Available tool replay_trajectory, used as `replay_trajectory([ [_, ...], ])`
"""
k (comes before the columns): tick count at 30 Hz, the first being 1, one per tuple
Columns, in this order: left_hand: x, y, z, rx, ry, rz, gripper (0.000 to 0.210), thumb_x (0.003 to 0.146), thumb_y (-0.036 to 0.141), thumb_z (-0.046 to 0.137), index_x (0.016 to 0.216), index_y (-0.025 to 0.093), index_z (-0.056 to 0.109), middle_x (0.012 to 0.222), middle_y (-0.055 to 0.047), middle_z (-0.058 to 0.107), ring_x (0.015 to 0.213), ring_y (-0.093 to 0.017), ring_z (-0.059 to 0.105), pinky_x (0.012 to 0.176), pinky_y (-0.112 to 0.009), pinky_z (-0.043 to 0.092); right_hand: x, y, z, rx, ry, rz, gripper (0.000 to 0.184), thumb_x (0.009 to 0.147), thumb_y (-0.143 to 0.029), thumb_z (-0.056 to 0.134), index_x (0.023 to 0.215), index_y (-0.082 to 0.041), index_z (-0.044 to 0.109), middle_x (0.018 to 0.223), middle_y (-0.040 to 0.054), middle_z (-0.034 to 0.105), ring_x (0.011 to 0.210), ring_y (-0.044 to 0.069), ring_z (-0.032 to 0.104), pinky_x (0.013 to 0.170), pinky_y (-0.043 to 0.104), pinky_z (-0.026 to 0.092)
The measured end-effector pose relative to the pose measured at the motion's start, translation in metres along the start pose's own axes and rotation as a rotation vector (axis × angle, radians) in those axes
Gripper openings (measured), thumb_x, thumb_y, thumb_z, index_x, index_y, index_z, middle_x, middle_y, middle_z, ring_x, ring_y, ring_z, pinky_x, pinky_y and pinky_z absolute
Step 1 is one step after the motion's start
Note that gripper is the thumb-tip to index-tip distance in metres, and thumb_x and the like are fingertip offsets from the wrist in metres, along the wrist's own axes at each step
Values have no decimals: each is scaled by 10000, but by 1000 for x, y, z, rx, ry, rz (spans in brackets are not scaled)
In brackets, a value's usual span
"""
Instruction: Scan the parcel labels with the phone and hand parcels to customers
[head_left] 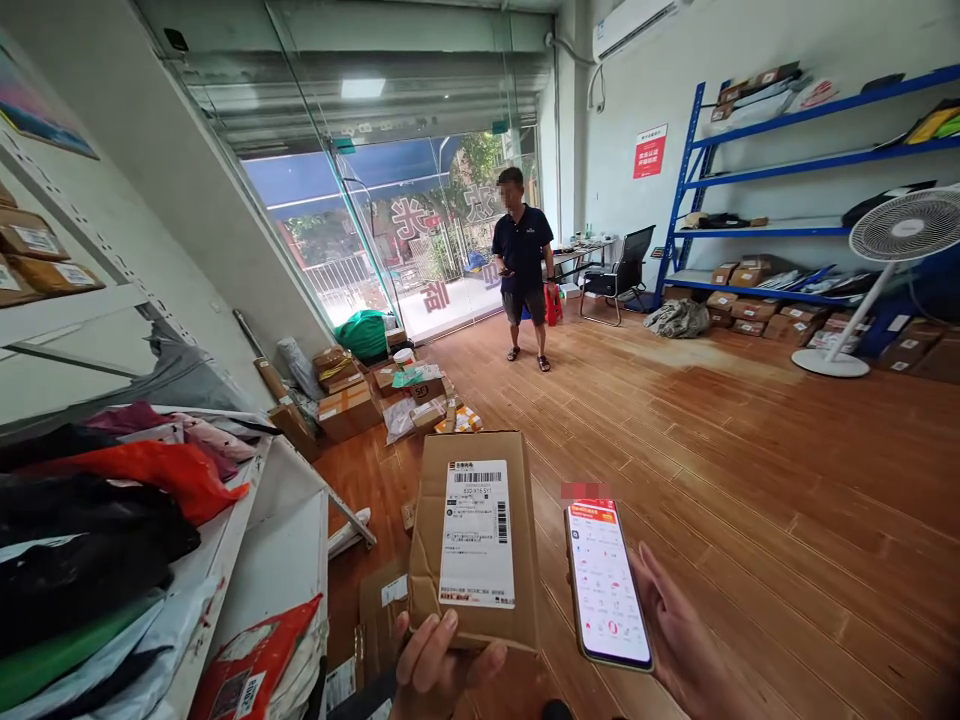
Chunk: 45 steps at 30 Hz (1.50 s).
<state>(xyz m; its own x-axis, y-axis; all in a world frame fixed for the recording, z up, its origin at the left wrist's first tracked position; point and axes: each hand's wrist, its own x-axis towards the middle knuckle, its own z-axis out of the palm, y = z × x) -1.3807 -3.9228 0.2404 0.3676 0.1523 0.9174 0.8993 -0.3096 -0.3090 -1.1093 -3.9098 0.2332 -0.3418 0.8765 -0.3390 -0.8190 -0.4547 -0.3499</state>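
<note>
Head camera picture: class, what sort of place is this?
Probably a parcel pick-up depot: the left hand holds a labelled cardboard parcel, the right hand a phone, and blue shelves hold boxes.

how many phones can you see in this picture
2. One smartphone with a lit screen is in the right hand, beside the parcel held by the left hand. The standing person seems to hold a second phone; it's small.

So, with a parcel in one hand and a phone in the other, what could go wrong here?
The left hand pinches the cardboard parcel only at its bottom edge, so it may tip or slip. The right hand cradles the phone loosely from the side; it could drop onto the wooden floor. Boxes on the floor could trip someone.
</note>
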Motion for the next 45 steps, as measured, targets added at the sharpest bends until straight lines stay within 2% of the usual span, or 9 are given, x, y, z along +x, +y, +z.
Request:
replay_trajectory([
  [4,-1,-13,13,-24,-24,11,675,802,233,687,1346,493,383,915,5,465,810,-131,450,1072,-379,345,15,2,2,4,46,-11,655,878,-532,534,1411,-172,412,1145,142,699,1018,346,661,901,476,498],
  [9,0,-18,29,-29,-50,22,759,769,184,716,1369,482,359,942,1,459,840,-129,452,1099,-389,323,26,-9,7,47,79,-9,643,909,-497,496,1438,-162,348,1100,136,716,957,317,686,883,451,510],
  [13,3,-16,42,-46,-38,21,719,801,193,681,1370,492,358,946,-4,449,853,-126,452,1115,-398,295,33,-23,6,69,111,7,656,901,-508,508,1438,-167,347,1071,120,727,981,314,679,915,454,496],
  [18,12,-10,57,-48,-47,19,628,822,188,644,1324,494,422,952,-4,470,858,-126,462,1109,-387,304,42,-46,2,45,97,-34,564,903,-470,533,1398,-224,421,1062,80,734,938,284,693,882,437,516],
  [23,26,-5,69,-24,-80,40,663,793,170,674,1327,473,422,967,-5,459,849,-124,469,1127,-379,290,51,-67,0,-4,76,-46,578,884,-488,547,1374,-195,462,1043,100,738,915,292,698,893,447,511],
  [32,42,4,88,23,-94,61,753,782,97,652,1359,487,366,957,-4,449,826,-129,468,1150,-372,271,68,-90,-6,-5,91,-40,721,843,-493,593,1448,-194,341,1118,89,719,977,300,683,886,431,518],
  [36,41,7,96,24,-98,62,790,780,91,662,1379,492,338,959,-5,454,838,-130,470,1139,-384,287,71,-98,-11,38,94,-3,703,870,-468,572,1456,-175,318,993,83,755,899,282,705,903,424,509],
  [40,32,9,102,4,-95,36,765,782,156,694,1382,478,347,974,-13,467,878,-134,478,1111,-398,314,74,-103,-13,75,90,3,596,892,-471,542,1401,-190,412,970,89,757,859,288,713,885,450,519],
  [45,30,10,111,3,-78,37,777,769,136,699,1372,489,359,970,-11,463,874,-136,477,1095,-406,329,79,-106,-15,75,76,0,396,877,-449,582,1170,-185,617,999,87,752,879,272,712,862,402,535],
])
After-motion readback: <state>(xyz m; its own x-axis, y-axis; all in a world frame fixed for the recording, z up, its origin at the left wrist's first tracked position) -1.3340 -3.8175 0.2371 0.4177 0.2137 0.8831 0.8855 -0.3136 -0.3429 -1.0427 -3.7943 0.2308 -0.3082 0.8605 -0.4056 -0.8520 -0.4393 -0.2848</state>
